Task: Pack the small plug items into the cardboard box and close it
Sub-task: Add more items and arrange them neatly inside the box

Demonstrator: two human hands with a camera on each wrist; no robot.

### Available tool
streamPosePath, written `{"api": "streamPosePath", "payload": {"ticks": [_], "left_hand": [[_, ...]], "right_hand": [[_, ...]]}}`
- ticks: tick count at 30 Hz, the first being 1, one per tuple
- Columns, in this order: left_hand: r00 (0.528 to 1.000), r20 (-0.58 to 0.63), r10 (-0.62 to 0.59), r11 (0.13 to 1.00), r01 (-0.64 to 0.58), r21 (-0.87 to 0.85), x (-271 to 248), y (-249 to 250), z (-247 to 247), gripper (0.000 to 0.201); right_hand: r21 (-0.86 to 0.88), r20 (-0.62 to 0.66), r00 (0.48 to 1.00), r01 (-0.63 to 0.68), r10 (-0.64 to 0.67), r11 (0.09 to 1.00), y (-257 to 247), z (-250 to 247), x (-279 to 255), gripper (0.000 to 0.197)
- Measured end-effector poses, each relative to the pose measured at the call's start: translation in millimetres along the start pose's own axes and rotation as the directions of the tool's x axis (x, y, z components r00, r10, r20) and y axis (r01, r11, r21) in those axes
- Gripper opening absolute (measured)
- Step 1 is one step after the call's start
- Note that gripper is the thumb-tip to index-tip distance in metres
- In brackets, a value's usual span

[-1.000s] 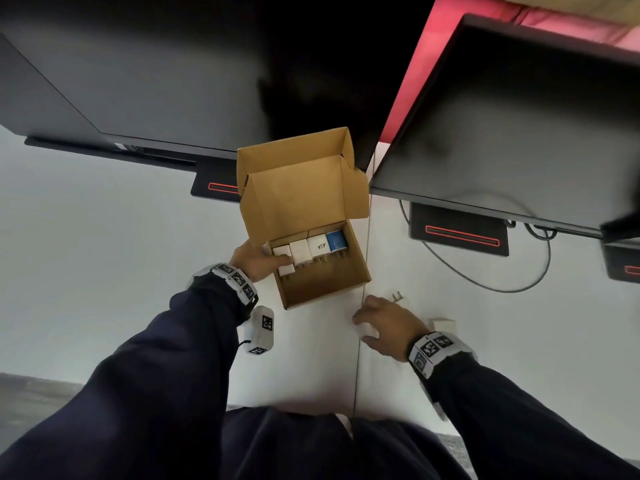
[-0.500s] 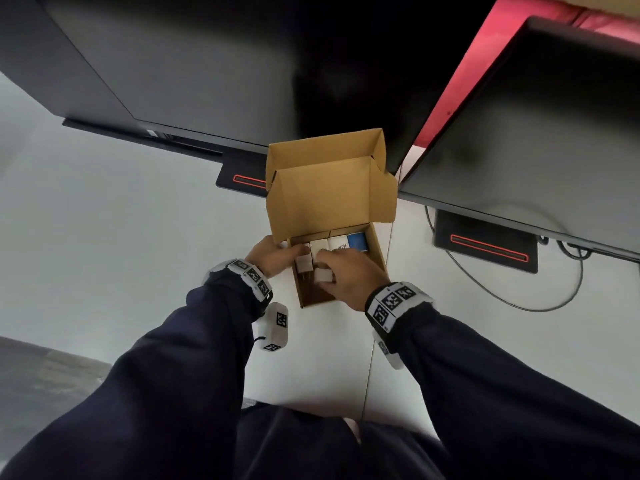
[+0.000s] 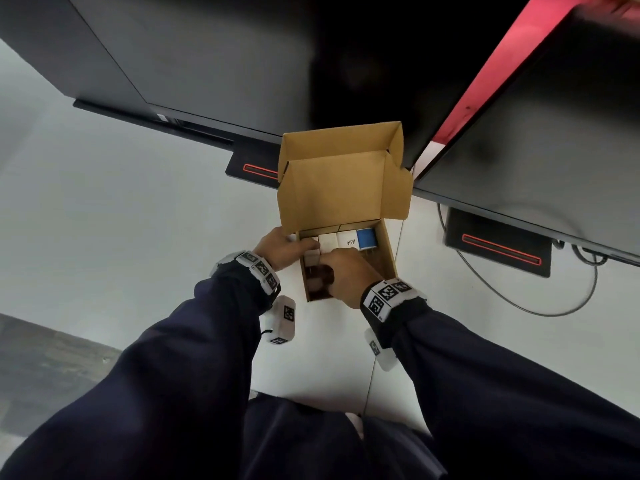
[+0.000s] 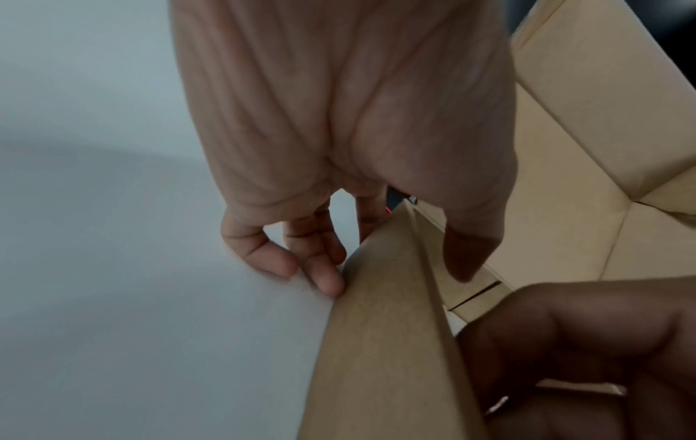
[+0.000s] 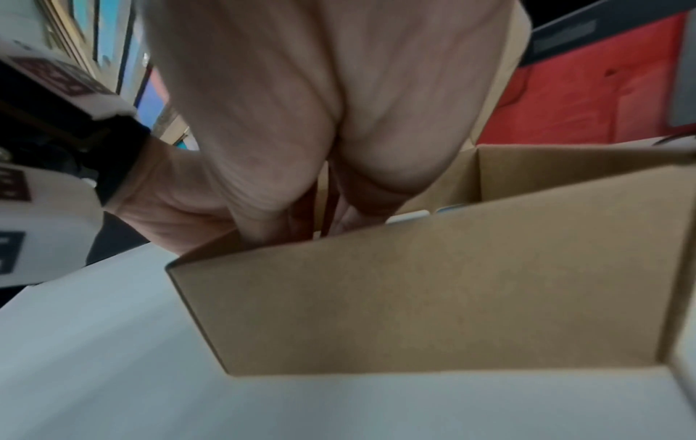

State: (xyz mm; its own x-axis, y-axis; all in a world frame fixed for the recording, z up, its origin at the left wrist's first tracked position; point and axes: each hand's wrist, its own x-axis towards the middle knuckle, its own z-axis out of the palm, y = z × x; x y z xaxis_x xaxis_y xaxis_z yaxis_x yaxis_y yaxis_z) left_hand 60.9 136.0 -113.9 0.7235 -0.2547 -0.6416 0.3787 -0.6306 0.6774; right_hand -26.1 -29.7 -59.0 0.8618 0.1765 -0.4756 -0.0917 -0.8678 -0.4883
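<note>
The cardboard box (image 3: pixel 388 258) stands on the white table with its lid (image 3: pixel 343 192) raised. Along its back wall runs a row of white plugs (image 3: pixel 328 242) and one blue plug (image 3: pixel 366 238). My left hand (image 3: pixel 278 249) grips the box's left wall (image 4: pixel 380 342), fingers (image 4: pixel 324 274) outside and thumb (image 4: pixel 467 256) inside. My right hand (image 3: pixel 341 273) reaches into the front left of the box, fingers curled down around a white plug (image 3: pixel 311 259). The right wrist view shows those fingers (image 5: pixel 297 220) behind the front wall (image 5: pixel 433 291), their tips hidden.
Two dark monitors (image 3: pixel 207 64) (image 3: pixel 554 133) overhang the back of the table. Their black bases (image 3: pixel 254 168) (image 3: pixel 498 242) with red strips flank the box. A grey cable (image 3: pixel 554 306) loops at the right. A seam (image 3: pixel 370 386) runs down the table towards me.
My right hand left the table right of the box, carried a white plug over the box and has sunk into its front left. My left hand stayed on the left wall.
</note>
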Motion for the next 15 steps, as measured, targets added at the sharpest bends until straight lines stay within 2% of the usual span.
{"api": "streamPosePath", "payload": {"ticks": [4, 6, 8, 10, 12, 14, 15], "left_hand": [[1.000, 0.015, -0.010, 0.999, 0.009, 0.046, -6, 5, 2, 0.098], [1.000, 0.023, 0.009, 0.998, -0.011, 0.056, -10, 8, 4, 0.099], [1.000, 0.020, 0.021, 0.996, -0.023, 0.090, -15, 14, 6, 0.086], [1.000, 0.011, 0.029, 0.988, -0.030, 0.151, -14, 14, 10, 0.063], [0.998, 0.013, 0.056, 0.977, -0.058, 0.206, -13, 13, 11, 0.051], [0.996, 0.034, 0.079, 0.965, -0.085, 0.249, -12, 12, 11, 0.048], [0.996, 0.047, 0.081, 0.961, -0.091, 0.262, -13, 12, 10, 0.049]], "right_hand": [[0.148, -0.165, 0.985, 0.074, -0.049, 0.986, 19, -16, -21, 0.014], [0.215, -0.288, 0.957, 0.085, -0.020, 0.973, 35, -27, -38, 0.008], [0.207, -0.436, 0.899, 0.051, 0.045, 0.977, 59, -36, -55, 0.003], [0.208, -0.534, 0.831, -0.052, 0.158, 0.977, 85, -40, -73, 0.008], [0.231, -0.470, 0.820, -0.243, 0.326, 0.942, 114, -38, -89, 0.004], [0.162, -0.232, 0.848, -0.449, 0.476, 0.879, 136, -23, -102, 0.029], [0.087, -0.113, 0.857, -0.496, 0.503, 0.864, 141, -13, -107, 0.043]]}}
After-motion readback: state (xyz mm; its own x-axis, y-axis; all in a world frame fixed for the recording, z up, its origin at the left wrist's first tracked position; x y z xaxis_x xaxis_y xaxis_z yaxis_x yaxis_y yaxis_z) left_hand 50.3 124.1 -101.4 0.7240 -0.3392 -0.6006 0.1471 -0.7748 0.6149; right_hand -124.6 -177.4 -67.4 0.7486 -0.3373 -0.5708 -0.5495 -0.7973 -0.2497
